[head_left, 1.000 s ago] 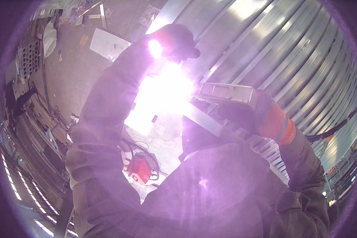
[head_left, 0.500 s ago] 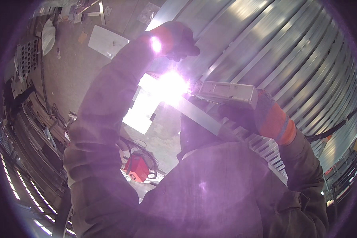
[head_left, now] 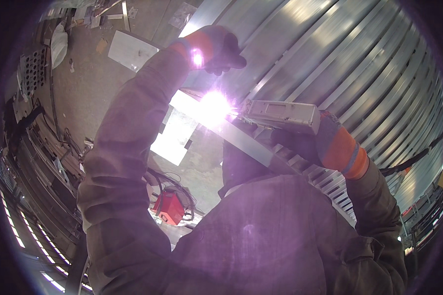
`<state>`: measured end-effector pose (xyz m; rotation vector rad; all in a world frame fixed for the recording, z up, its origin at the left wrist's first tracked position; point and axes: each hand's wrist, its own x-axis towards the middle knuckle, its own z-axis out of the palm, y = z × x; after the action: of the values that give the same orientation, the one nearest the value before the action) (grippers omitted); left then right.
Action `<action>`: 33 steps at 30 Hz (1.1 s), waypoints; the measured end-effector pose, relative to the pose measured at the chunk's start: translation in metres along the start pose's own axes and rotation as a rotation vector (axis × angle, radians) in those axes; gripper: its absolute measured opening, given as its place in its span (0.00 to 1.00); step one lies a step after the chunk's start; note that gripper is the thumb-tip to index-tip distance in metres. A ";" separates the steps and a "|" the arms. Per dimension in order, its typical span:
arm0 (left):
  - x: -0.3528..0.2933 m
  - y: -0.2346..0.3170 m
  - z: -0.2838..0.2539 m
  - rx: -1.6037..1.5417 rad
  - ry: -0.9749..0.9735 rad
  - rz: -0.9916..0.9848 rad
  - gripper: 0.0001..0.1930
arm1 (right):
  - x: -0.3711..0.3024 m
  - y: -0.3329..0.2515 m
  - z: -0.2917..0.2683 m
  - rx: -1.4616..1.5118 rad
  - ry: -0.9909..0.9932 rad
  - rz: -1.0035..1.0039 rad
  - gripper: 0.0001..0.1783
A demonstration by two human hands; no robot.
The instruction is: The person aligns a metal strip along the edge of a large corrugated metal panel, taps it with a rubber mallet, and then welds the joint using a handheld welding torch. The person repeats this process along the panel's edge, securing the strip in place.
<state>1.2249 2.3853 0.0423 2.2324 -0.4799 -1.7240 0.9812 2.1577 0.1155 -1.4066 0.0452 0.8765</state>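
Note:
A glaring white welding arc [head_left: 215,109] burns between my hands, at a flat metal strip [head_left: 246,143] that slants down to the right. My right hand [head_left: 330,145], in a dark and orange glove, is closed on a grey box-shaped tool [head_left: 283,115]. The tool's left end points at the arc; glare hides its tip. Above the arc my left hand [head_left: 221,51], gloved alike, is curled over the edge of the metal, fingers closed. What it holds, if anything, is hidden. A bright spot of light falls on its cuff.
Long shiny metal slats [head_left: 339,59] lie side by side across the right. A red box [head_left: 170,207] with cables stands on the floor at lower left. A pale sheet [head_left: 131,50], a perforated metal piece [head_left: 33,73] and scraps lie further left.
The glare around the arc has shrunk a little, so more of the strip and glove shows. Both hands and the box-shaped tool have hardly moved.

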 end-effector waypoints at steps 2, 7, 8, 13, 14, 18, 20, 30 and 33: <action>0.000 0.002 -0.001 0.023 -0.015 -0.013 0.18 | 0.000 0.000 -0.001 0.010 -0.011 -0.007 0.22; -0.001 0.006 -0.001 0.082 0.008 -0.019 0.18 | -0.002 -0.015 -0.004 0.040 -0.048 0.074 0.32; -0.001 0.006 -0.001 0.057 0.017 -0.011 0.18 | -0.003 -0.019 -0.005 0.058 -0.053 0.138 0.34; -0.001 0.006 -0.003 0.112 -0.004 0.022 0.19 | -0.002 -0.032 -0.004 0.124 -0.045 0.440 0.37; -0.001 0.006 -0.003 0.118 -0.003 0.030 0.19 | -0.002 -0.034 -0.004 0.120 -0.035 0.432 0.34; 0.000 0.007 -0.002 0.154 -0.017 -0.011 0.20 | -0.001 -0.036 -0.001 -0.026 -0.004 0.372 0.24; -0.001 0.007 -0.001 0.097 0.007 -0.019 0.21 | -0.001 -0.038 -0.001 -0.136 0.021 0.307 0.22; 0.001 0.004 -0.002 0.089 -0.016 -0.001 0.19 | 0.002 -0.046 -0.005 -0.226 -0.039 0.457 0.21; -0.002 0.004 -0.002 0.067 0.008 0.003 0.17 | 0.006 -0.047 -0.003 -0.290 -0.031 0.464 0.21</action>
<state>1.2256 2.3826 0.0466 2.2821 -0.5473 -1.7213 1.0125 2.1618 0.1507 -1.6853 0.2366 1.3286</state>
